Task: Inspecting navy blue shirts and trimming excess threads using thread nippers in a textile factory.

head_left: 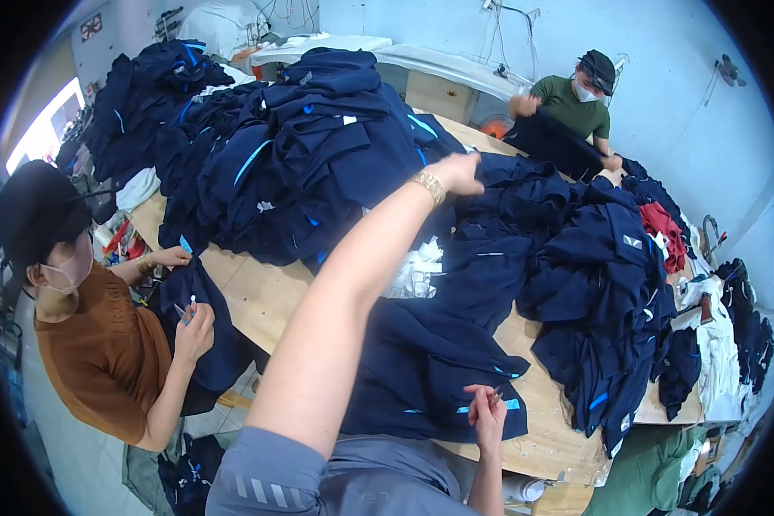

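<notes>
My left arm stretches across the table, and my left hand (457, 175) is over the navy garments near the big heap. Its fingers point away and are partly hidden, so I cannot tell whether they grip cloth. Close to my body, my right hand (487, 414) is closed around small thread snips (496, 394), of which only a dark tip shows. Beneath it lies a navy garment (430, 370) with light-blue strips at its near edge, spread over the wooden table (262, 297).
A tall heap of navy garments (318, 129) covers the far left, and another pile (589, 258) lies right. White scraps (417, 271) sit between. A co-worker in brown (95, 361) handles a navy garment at left; one in green (572, 107) holds dark cloth at the far right.
</notes>
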Motion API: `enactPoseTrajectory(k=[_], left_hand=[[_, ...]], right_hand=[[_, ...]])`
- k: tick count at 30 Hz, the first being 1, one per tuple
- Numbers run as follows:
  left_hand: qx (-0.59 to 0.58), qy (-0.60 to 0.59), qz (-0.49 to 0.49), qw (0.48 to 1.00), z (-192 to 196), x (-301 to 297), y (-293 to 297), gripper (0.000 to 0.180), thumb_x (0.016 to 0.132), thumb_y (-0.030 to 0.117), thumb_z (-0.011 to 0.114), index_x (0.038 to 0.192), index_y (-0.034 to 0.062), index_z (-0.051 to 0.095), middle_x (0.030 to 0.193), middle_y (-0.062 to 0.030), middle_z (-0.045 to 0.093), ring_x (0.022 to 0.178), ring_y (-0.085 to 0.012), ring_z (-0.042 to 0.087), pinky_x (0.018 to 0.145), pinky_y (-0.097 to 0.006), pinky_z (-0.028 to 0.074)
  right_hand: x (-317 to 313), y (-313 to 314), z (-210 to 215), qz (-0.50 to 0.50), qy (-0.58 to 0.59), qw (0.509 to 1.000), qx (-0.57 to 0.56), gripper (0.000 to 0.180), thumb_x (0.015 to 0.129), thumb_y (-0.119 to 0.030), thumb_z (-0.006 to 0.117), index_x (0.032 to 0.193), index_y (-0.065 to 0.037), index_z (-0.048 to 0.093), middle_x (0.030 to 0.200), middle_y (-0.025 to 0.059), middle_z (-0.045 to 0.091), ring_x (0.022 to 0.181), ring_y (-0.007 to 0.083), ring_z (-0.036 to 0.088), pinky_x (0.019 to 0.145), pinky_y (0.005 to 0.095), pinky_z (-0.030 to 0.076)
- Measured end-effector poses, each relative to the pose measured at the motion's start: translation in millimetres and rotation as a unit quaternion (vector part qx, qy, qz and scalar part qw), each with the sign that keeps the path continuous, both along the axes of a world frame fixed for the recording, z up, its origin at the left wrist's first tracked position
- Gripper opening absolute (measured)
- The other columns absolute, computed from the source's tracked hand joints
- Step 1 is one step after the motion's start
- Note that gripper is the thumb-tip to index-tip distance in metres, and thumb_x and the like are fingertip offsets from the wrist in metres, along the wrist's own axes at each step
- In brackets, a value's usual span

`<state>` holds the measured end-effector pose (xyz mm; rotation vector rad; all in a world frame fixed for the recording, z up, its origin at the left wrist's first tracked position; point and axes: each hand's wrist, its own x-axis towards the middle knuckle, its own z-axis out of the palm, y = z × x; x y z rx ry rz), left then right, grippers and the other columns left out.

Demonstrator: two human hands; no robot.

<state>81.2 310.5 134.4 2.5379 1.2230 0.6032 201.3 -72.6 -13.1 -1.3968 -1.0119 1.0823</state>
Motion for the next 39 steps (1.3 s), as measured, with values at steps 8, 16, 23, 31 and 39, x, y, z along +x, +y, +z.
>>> enactPoseTrajectory(k=[8, 16, 23, 31, 39], left_hand=[[-0.536, 0.397, -0.157, 0.728, -64.7, -18.8, -97.9, 0.057, 0.076, 0.037, 0.066, 0.123, 0.0085, 0.048, 0.104, -0.014, 0.06, 0.091, -0.0244, 0.061, 0.082, -0.04, 0.047], [-0.218, 0.077, 0.033, 0.972, 9.3, -4.0, -11.5, 0.076, 0.076, 0.011, 0.063, 0.139, 0.011, 0.021, 0.089, -0.0139, 0.064, 0.066, -0.022, 0.064, 0.06, -0.032, 0.053], [-0.217, 0.121, 0.025, 0.968, 8.5, 9.4, -10.6, 0.078, 0.075, 0.016, 0.064, 0.139, 0.0102, 0.019, 0.092, -0.0154, 0.064, 0.068, -0.0229, 0.065, 0.062, -0.033, 0.054], [-0.155, 0.365, -0.116, 0.91, -73.0, -59.5, -119.8, 0.069, 0.06, 0.061, 0.067, 0.092, -0.0003, 0.065, 0.096, -0.0173, 0.064, 0.089, -0.0308, 0.061, 0.077, -0.037, 0.049], [-0.161, 0.223, -0.004, 0.961, -174.0, -168.6, -222.7, 0.037, 0.076, 0.03, 0.066, 0.094, -0.0011, 0.058, 0.095, -0.0215, 0.058, 0.088, -0.0367, 0.057, 0.075, -0.042, 0.048]], right_hand=[[24.6, -6.7, -9.1, -0.032, 0.023, 0.999, 0.014, 0.027, 0.094, -0.023, 0.045, 0.089, -0.001, 0.06, 0.049, -0.0032, 0.041, 0.04, 0.0033, 0.035, 0.038, 0.0176, 0.027], [4.9, 5.0, 8.3, -0.006, 0.003, 0.999, 0.041, 0.027, 0.093, -0.024, 0.046, 0.088, -0.001, 0.06, 0.048, -0.0026, 0.04, 0.04, 0.0035, 0.034, 0.038, 0.0182, 0.026], [8.8, -10.1, 3.2, -0.027, 0.002, 0.999, 0.018, 0.028, 0.093, -0.023, 0.045, 0.088, -0.001, 0.061, 0.051, -0.0028, 0.043, 0.042, 0.0029, 0.036, 0.04, 0.0174, 0.026], [30.9, -5.7, 3.8, -0.099, 0.012, 0.995, 0.02, 0.028, 0.094, -0.024, 0.044, 0.087, -0.002, 0.06, 0.047, -0.0031, 0.041, 0.039, 0.0033, 0.035, 0.036, 0.0177, 0.025], [43.8, 14.0, -4.5, -0.142, 0.083, 0.986, 0.042, 0.027, 0.094, -0.024, 0.045, 0.089, -0.002, 0.06, 0.049, -0.0027, 0.04, 0.039, 0.0037, 0.033, 0.037, 0.0171, 0.026]])
